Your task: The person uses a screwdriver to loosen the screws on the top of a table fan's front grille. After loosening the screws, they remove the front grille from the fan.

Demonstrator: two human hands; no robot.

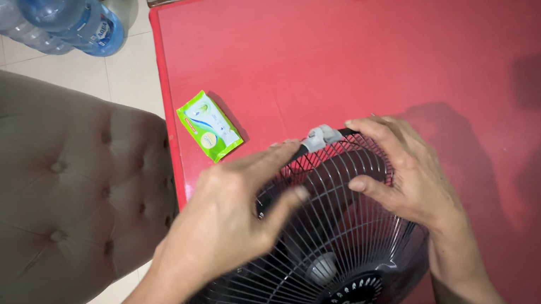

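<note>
A black electric fan with a wire grille [340,234] lies on a red table [410,31], its round centre badge near the bottom edge of the view. My left hand [230,215] rests on the grille's upper left, fingers reaching to a grey clip [318,138] on the rim. My right hand [405,171] holds the grille's upper right rim, thumb pressed on the wires. Both hands grip the grille beside the clip.
A small green and white packet of wipes [209,125] lies on the table near its left edge. A grey tufted chair [26,188] stands to the left. Two large clear blue water bottles [61,19] sit on the tiled floor at top left.
</note>
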